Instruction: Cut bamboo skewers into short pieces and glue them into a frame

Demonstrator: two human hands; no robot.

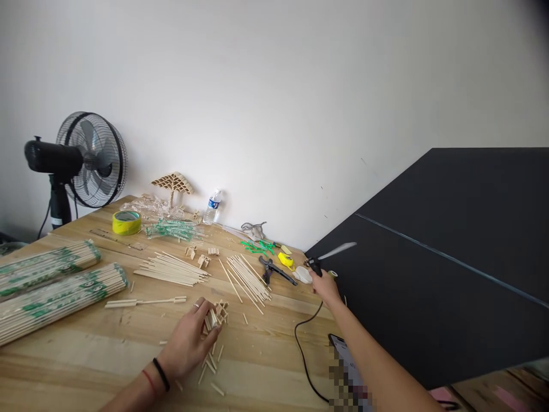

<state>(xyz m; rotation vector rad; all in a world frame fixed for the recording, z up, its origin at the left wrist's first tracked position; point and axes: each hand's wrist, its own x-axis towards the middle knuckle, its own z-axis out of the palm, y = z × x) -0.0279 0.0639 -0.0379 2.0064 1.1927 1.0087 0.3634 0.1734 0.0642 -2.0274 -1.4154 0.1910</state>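
My left hand (pixel 189 337) rests on the wooden table (pixel 86 355), its fingers closed on a small assembly of short wooden stick pieces (pixel 217 313). My right hand (pixel 326 288) reaches far to the right edge of the table and grips a black glue gun (pixel 315 265) whose cord (pixel 302 349) trails back towards me. Loose cut stick bits (pixel 210 366) lie beside my left wrist.
Bundles of bamboo skewers (pixel 51 286) lie at the left, loose skewers (pixel 246 277) in the middle. Yellow tape (pixel 126 222), a fan (pixel 86 160), a stick model (pixel 172 184), a water bottle (pixel 212 206), pliers (pixel 274 270) and a phone (pixel 343 355) stand around. A black board (pixel 450 257) fills the right.
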